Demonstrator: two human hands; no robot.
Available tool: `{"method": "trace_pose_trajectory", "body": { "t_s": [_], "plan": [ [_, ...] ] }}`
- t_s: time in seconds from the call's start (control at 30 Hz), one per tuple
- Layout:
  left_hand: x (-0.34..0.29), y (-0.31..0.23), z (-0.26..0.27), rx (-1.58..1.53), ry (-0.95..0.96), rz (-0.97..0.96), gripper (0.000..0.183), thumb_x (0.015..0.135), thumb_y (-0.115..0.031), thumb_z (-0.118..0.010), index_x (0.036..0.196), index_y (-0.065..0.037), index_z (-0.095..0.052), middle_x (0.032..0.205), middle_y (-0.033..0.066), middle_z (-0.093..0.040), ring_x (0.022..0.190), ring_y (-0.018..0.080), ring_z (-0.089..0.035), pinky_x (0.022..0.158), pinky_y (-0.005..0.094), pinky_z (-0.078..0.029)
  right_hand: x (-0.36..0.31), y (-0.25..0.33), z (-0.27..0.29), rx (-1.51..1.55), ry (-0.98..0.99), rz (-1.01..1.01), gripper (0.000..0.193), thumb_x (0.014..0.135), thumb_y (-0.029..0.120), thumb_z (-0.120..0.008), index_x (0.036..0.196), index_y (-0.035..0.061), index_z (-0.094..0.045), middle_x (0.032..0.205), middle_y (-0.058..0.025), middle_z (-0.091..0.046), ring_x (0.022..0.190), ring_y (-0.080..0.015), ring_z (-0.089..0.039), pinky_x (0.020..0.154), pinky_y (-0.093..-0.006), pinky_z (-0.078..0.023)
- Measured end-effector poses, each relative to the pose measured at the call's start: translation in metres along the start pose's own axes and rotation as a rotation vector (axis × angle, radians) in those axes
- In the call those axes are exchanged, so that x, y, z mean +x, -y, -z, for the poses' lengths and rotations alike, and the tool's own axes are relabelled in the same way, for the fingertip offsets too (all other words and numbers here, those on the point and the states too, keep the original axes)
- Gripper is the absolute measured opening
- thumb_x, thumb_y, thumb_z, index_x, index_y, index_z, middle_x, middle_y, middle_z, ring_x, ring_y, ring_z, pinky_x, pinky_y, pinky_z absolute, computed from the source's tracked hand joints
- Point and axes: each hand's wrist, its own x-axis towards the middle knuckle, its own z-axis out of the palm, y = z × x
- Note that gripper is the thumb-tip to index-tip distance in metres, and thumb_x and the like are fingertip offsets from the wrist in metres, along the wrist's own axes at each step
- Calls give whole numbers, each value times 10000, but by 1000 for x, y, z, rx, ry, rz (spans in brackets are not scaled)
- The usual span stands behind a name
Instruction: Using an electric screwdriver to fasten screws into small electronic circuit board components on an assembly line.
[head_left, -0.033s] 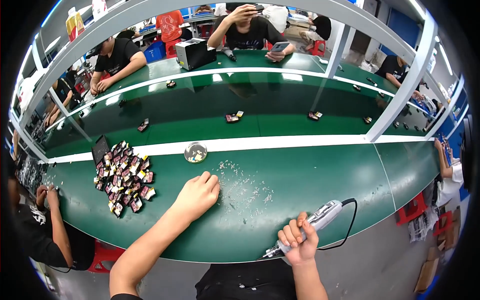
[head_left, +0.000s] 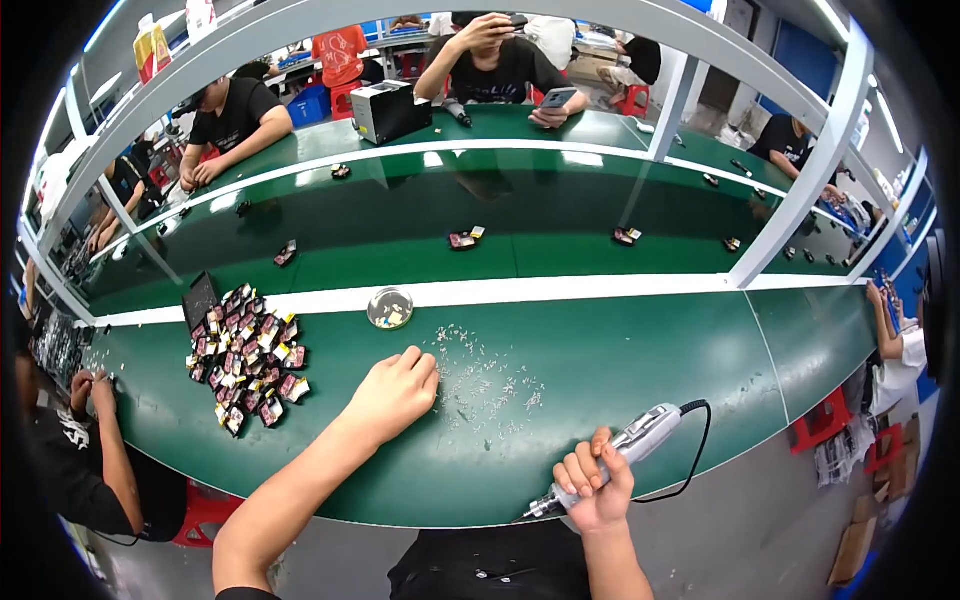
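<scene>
My left hand [head_left: 393,395] rests at the left edge of a spread of small silvery screws [head_left: 485,385] on the green worktop [head_left: 600,330]. Its fingers are curled together, and the fingertips are hidden, so whatever they pinch cannot be made out. In my right hand [head_left: 597,482] is a grey electric screwdriver [head_left: 648,432], held near the table's front edge. Its metal bit points down to the left, and a black cable [head_left: 708,440] loops from its back end. A pile of small black parts with pink and yellow-white pieces [head_left: 250,350] lies left of my left hand.
A round dish [head_left: 390,308] with small pale pieces stands by the white rail [head_left: 560,285]. A black tray [head_left: 201,298] leans behind the pile. Similar parts [head_left: 464,239] sit spaced along the belt beyond. White frame posts [head_left: 810,150] rise at the right. Other people work around.
</scene>
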Motion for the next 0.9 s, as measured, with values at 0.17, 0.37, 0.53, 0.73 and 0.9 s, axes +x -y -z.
{"method": "trace_pose_trajectory", "body": {
  "t_s": [0.17, 0.37, 0.53, 0.73, 0.9],
  "plan": [
    [1, 4, 0, -11, -35, -7, 146, 688, -67, -598, 815, -5, -562, 825, 78, -519, 806, 205, -547, 678, 288, -497, -6, 0, -2, -26, 13, 23, 132, 941, 199, -513, 851, 105, -493, 521, 38, -357, 446, -80, -356, 509, -262, -351],
    [-13, 0, -7, -230, -138, 310, 138, 784, -43, -576, 885, 13, -499, 824, 127, -505, 785, 284, -533, 683, 369, -488, -7, -1, -3, -27, -10, 31, 106, 926, 173, -522, 848, 106, -496, 526, 28, -345, 458, -97, -356, 521, -275, -353],
    [-19, 0, -2, -439, -242, 416, 146, 817, 4, -595, 941, 3, -518, 843, 133, -519, 814, 314, -545, 709, 405, -470, 0, -2, -2, -29, -17, 24, 119, 932, 183, -522, 846, 106, -493, 529, 29, -346, 457, -91, -353, 519, -273, -353],
    [-22, 6, -6, -566, -269, 437, 159, 794, 20, -632, 948, 11, -593, 881, 130, -553, 828, 311, -563, 733, 389, -476, -1, -1, -6, -40, -28, 45, 134, 933, 185, -525, 843, 105, -468, 540, 33, -353, 452, -81, -352, 509, -260, -355],
    [-15, -6, -1, -525, -224, 402, 178, 784, 3, -655, 956, 1, -610, 915, 113, -555, 874, 288, -566, 740, 380, -490, -2, -2, -5, -39, -25, 60, 127, 936, 186, -521, 861, 103, -460, 541, 32, -353, 451, -81, -354, 504, -261, -355]
  ]
}}
